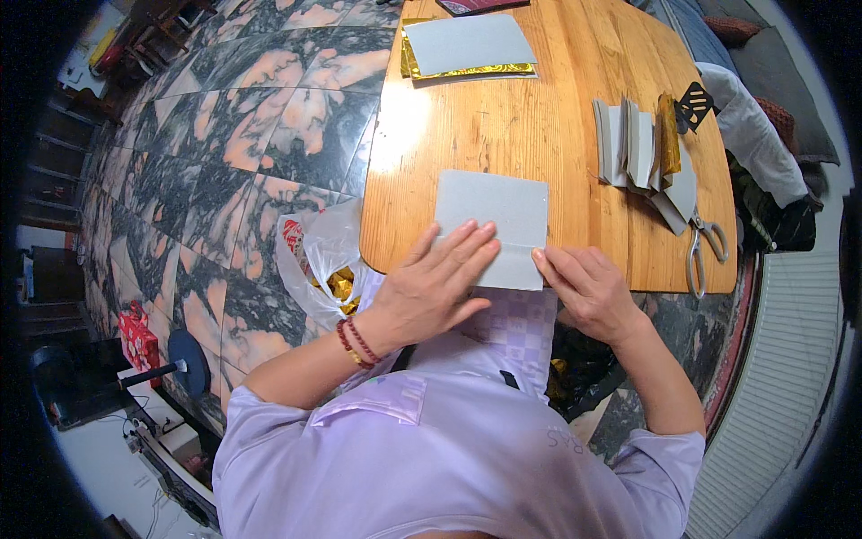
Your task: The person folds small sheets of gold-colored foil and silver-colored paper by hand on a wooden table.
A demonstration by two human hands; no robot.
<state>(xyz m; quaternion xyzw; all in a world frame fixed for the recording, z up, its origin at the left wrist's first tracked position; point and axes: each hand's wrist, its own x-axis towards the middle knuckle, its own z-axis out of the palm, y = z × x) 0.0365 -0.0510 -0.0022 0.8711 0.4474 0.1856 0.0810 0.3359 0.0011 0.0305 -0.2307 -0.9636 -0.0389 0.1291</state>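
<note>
A sheet of grey card (495, 202) with a crease across it lies at the near edge of the wooden table (498, 128). My left hand (441, 283) rests flat on its left part, fingers slightly spread. At the sheet's right edge, by the crease, my right hand (582, 283) pinches the card between thumb and finger. A stack of grey and gold patterned sheets (471, 47) lies at the table's far left. Folded grey card strips (630, 145) and a gold folded piece (668, 135) stand to the right, with metal scissors (700, 249) near them at the table's right edge.
A black slotted spatula head (693, 106) lies by the folded pieces. A dark red patterned item (481, 5) sits at the far edge. A plastic bag (320, 252) with gold foil pieces is beside the table's left corner; a black bag (589, 377) is below to the right.
</note>
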